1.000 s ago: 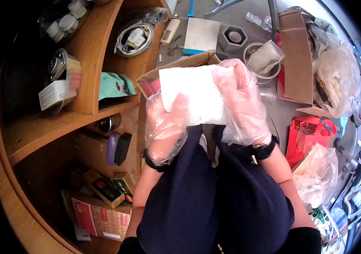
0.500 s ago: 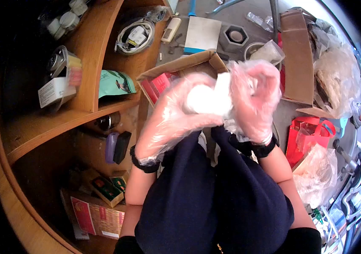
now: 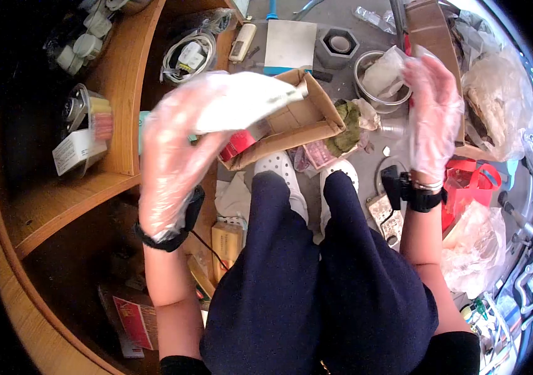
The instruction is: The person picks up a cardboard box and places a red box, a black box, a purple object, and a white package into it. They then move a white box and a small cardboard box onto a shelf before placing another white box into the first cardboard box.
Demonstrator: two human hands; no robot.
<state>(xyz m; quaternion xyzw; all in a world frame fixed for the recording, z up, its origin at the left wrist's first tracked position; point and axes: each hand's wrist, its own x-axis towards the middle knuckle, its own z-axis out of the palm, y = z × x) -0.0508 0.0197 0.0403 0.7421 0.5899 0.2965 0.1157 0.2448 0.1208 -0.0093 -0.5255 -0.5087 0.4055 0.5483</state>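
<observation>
**Holding a white bundle (image 3: 238, 103) far left**

The left hand (image 3: 176, 140) grasps it near the carton (image 3: 301, 139); a slick, loose plastic glove (image 3: 161, 187) could let it slip. Blur obscures its material and some fingertips. Beside the metal bowl (image 3: 365, 95), the right hand (image 3: 434, 119) appears empty, fingertips smeared.

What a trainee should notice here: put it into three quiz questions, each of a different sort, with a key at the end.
1. True or false: the left hand and the right hand both wear clear gloves.
2. Which of the two hands holds the white paper or cloth?
3. Where does the red packet sit?
A. In the metal bowl
B. In the cardboard box
C. On the wooden shelf

Key: 1. True. 2. The left hand. 3. B.
</observation>
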